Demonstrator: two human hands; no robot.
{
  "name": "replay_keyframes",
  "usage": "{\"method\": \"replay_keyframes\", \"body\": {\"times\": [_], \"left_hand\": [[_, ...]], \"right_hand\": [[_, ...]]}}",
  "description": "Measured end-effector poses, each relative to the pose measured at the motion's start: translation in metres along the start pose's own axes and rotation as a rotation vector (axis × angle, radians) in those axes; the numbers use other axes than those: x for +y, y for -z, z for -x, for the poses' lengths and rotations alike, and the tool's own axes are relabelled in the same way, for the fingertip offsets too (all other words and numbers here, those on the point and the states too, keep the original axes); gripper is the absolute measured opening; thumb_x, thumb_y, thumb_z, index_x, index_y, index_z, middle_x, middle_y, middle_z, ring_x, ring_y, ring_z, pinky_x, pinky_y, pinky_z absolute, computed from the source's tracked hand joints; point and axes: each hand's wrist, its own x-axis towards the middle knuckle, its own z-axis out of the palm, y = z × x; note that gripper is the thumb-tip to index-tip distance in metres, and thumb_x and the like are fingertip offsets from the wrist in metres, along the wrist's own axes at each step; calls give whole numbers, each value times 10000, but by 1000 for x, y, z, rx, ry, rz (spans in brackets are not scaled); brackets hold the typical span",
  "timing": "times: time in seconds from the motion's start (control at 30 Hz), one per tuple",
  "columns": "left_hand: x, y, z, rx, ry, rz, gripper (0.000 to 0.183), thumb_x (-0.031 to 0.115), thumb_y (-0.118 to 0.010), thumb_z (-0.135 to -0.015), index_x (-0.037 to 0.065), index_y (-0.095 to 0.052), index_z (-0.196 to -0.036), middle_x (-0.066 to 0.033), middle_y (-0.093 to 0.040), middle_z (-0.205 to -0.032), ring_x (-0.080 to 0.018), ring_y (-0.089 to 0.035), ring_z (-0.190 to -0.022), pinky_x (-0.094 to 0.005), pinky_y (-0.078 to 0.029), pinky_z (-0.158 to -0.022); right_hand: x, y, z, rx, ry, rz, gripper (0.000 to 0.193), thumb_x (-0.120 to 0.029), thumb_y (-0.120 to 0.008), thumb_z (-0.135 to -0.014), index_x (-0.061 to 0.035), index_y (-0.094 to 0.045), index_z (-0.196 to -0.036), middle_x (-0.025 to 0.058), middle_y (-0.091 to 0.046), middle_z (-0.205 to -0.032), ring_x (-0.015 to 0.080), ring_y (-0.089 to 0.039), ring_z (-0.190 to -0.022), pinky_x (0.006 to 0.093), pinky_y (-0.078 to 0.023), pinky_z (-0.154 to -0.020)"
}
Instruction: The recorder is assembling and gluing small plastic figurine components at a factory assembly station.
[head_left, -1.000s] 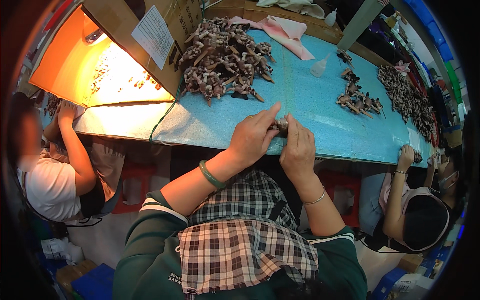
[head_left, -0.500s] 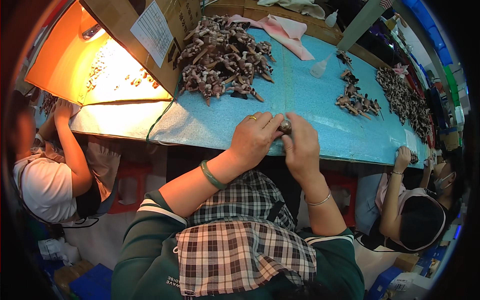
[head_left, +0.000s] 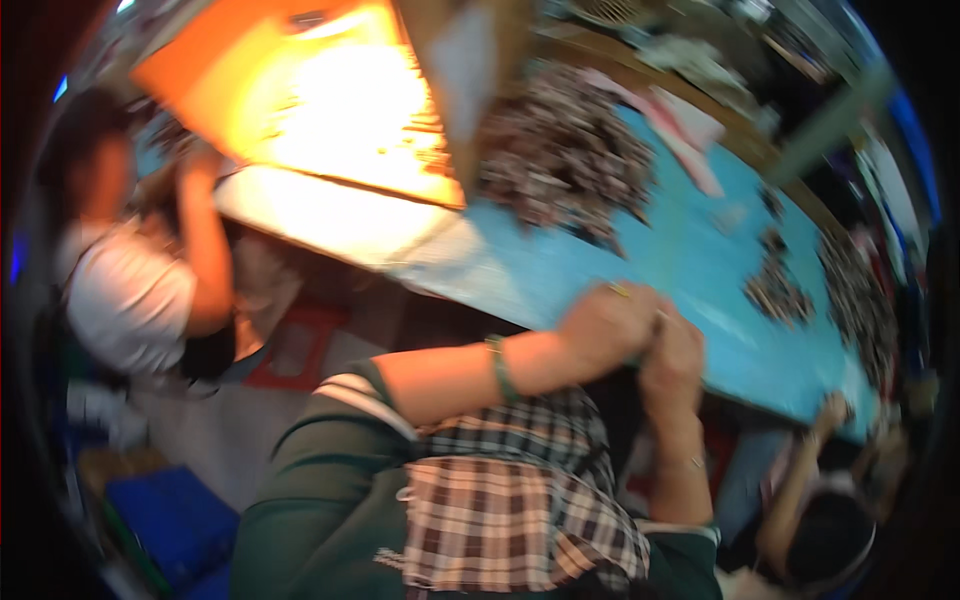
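Over the table's near edge, my left hand and my right hand meet, knuckles close together. The fingers of both are curled and closed. Whatever lies between them is hidden by the fingers and smeared by motion; half a second ago a small, round, brownish piece showed there. Beyond my hands, a big heap of small brown and pinkish figures rests on the blue tabletop. A smaller cluster of similar figures lies to the right.
A brightly lit, open cardboard box stands at the left. Pink cloth lies behind the heap. Another long pile of figures is at the far right. One person sits to my left, another to my right.
The whole view has swung and blurred, showing more of the left side. My hands have drawn together, and the small round piece between them no longer shows.
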Motion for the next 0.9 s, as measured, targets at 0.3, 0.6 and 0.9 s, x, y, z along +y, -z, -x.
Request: {"method": "replay_keyframes", "body": {"times": [0.3, 0.6, 0.9], "left_hand": [[10, -59, 2, 227, -107, 12, 205, 109, -601, -687, -25, -571, -840, -120, -522, -782, -255, -529, -701, -342, -429, -591], [4, -42, 4, 246, -90, 12, 203, 134, -580, -701, -22, -574, -831, -104, -508, -753, -229, -515, -682, -329, -420, -586], [5, -45, 5, 208, -92, 17, 187, 116, -570, -711, -37, -569, -818, -112, -517, -760, -237, -520, -688, -334, -433, -588]], "right_hand": [[47, -22, 30, 78, -322, -253, 362, -220, -428, -985, 37, -541, -1214, 217, -592, -1149, 326, -603, -1007, 371, -494, -836], [8, -11, 4, 196, -177, -40, 363, -284, -483, -971, 37, -637, -1043, 199, -664, -989, 361, -644, -856, 399, -523, -735], [4, -9, 5, 196, -214, -38, 368, -291, -499, -963, 36, -638, -1055, 206, -662, -1004, 367, -641, -872, 412, -520, -742]]}}
